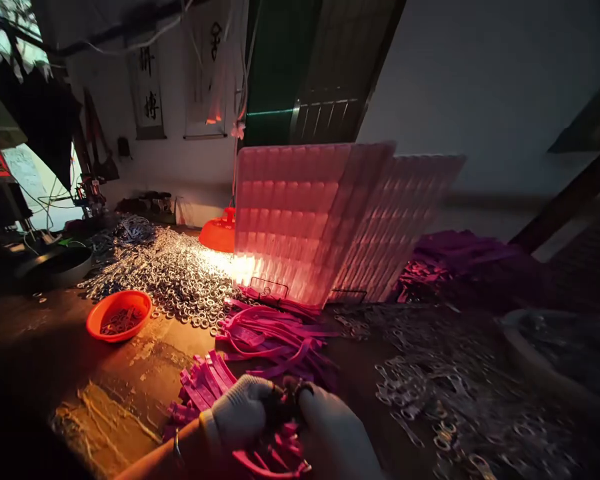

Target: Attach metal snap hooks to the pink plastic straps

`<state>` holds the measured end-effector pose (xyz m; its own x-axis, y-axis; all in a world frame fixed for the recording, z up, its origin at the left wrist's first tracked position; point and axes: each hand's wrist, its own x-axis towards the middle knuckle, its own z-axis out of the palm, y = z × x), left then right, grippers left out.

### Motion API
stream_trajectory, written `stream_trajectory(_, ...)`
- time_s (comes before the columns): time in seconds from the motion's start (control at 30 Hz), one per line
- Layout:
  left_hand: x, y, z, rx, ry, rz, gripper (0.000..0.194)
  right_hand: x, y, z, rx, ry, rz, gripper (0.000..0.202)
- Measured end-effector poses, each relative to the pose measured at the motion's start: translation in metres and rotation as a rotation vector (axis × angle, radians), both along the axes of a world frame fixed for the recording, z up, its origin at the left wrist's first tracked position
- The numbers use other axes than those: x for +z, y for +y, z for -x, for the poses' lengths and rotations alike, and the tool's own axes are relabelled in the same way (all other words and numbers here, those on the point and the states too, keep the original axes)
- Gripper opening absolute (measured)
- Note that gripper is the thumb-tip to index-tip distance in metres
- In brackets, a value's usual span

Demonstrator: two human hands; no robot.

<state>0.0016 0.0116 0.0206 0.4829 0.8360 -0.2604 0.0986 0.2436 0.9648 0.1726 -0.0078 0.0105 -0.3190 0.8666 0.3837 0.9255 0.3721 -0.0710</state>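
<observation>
My left hand (241,408), in a pale knitted glove with a yellowish cuff, is closed at the front of the table. Close beside it, my right hand (333,421), gloved too, is closed with its fingers curled inward. Both meet at a small dark thing (284,399), too shadowed to name. Magenta straps (205,380) lie in a bunch just beyond my left hand, and more straps (275,450) show below and between the hands. A larger heap of magenta straps (270,340) spreads farther back.
Metal rings and clasps (180,273) are piled under an orange lamp (220,232). An orange bowl (119,316) holds small parts. Ribbed translucent panels (300,213) stand upright at the back. Loose metal clasps (440,393) and a basin (515,340) lie on the right.
</observation>
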Motion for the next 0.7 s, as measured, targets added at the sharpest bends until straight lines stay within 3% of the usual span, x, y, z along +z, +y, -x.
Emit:
stream_trajectory(0.13,0.008,0.012,0.003,0.047,-0.134,0.081,0.042,0.042,0.005,0.003,-0.065,-0.021,0.364,0.027)
stream_trajectory(0.27,0.0,0.014,0.004,-0.032,-0.009,0.096,0.041,0.056,0.012,0.004,-0.083,-0.082,0.649,0.032)
stream_trajectory(0.4,-0.014,0.012,0.004,-0.084,0.099,0.066,0.035,0.048,0.007,0.006,-0.036,-0.18,0.631,0.02)
stream_trajectory(0.5,-0.014,0.018,0.004,-0.11,0.133,0.054,0.026,0.043,0.005,0.007,0.041,-0.242,0.538,0.017)
stream_trajectory(0.6,0.01,0.026,0.01,-0.149,0.164,0.031,0.017,0.046,0.008,0.007,0.097,-0.249,0.468,0.017)
stream_trajectory(0.7,0.052,0.034,0.031,-0.193,0.254,-0.091,0.012,0.059,0.009,0.005,0.098,-0.215,0.407,0.019)
